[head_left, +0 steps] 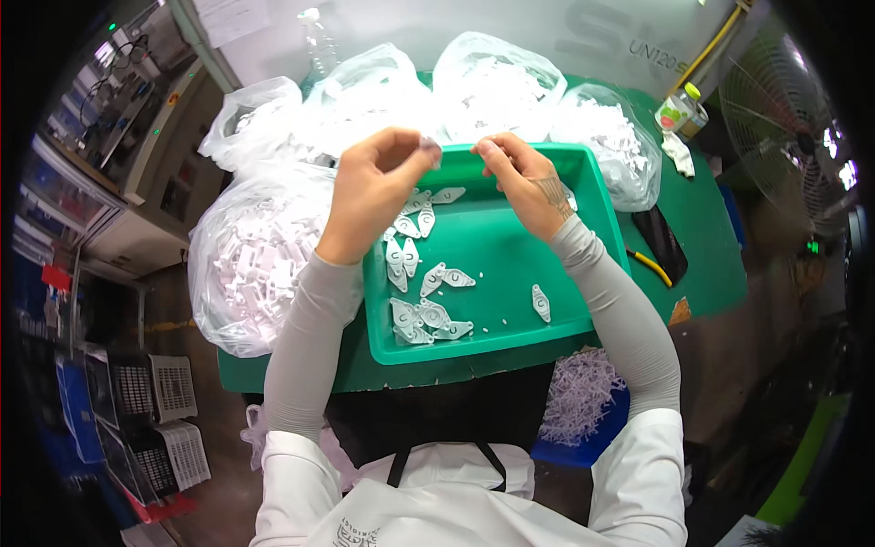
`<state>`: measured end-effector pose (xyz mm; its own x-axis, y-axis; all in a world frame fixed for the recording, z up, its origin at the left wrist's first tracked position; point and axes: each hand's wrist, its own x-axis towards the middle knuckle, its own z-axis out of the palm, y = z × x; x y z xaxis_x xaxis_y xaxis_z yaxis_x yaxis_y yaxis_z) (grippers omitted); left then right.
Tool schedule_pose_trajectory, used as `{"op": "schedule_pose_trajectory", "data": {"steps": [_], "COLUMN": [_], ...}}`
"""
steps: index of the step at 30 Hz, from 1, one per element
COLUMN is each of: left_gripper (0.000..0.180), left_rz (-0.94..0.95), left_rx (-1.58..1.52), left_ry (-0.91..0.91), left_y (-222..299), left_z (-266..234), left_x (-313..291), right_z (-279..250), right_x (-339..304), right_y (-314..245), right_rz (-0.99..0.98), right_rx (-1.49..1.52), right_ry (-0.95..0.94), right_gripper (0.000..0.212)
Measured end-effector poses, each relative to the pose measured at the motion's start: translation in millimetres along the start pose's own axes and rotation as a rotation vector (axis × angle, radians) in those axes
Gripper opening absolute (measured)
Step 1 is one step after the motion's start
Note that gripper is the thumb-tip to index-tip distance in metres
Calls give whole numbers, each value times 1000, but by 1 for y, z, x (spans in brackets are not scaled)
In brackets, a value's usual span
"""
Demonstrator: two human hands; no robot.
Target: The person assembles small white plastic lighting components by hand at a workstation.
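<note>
My left hand [378, 187] is raised over the far left part of a green plastic tray [488, 351], its thumb and fingers pinched on a small whitish piece [432, 151] that is blurred. Close by on the right, my right hand [524, 178] hovers over the tray's far side with its fingertips pressed together. Whatever they hold is too small to make out. Flat white diamond-shaped plastic parts [433, 314] lie in the tray, mostly along its left side. One such part [540, 304] rests alone near the right, and tiny white bits are scattered on the tray floor.
Clear plastic bags of white parts [260, 260] crowd the table's left and back. At the right stand a green-capped bottle [674, 109] and a yellow-handled tool [649, 268]. Below the table edge, a blue bin [570, 453] holds white scraps. A large fan [788, 137] stands far right.
</note>
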<state>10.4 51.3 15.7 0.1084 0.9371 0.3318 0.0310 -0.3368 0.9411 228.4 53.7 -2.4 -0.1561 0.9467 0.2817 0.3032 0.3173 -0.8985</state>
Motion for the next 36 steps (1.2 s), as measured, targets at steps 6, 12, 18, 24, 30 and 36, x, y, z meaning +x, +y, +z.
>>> {"op": "schedule_pose_trajectory", "data": {"steps": [6, 12, 18, 24, 30, 36], "left_gripper": [36, 44, 46, 42, 21, 18], "left_rz": [-149, -145, -106, -86, -43, -29], "left_rx": [-194, -252, -303, -281, -239, -230], "left_ry": [-131, -99, -80, -102, -155, -143], "left_y": [8, 11, 8, 4, 2, 2], "left_z": [0, 3, -1, -1, 0, -1], "left_x": [-17, -21, -24, -22, -23, -22], "right_z": [-2, -3, 5, 4, 2, 0], "right_x": [0, -7, -12, -15, -13, -15], "right_y": [-4, -16, -25, -24, -19, -28], "right_rz": [-98, -65, -72, -137, -216, -293], "right_rx": [-2, 53, 106, 82, 10, -76], "right_ry": [-7, -22, -67, -57, -15, -9], "right_gripper": [32, 35, 31, 30, 25, 27]}}
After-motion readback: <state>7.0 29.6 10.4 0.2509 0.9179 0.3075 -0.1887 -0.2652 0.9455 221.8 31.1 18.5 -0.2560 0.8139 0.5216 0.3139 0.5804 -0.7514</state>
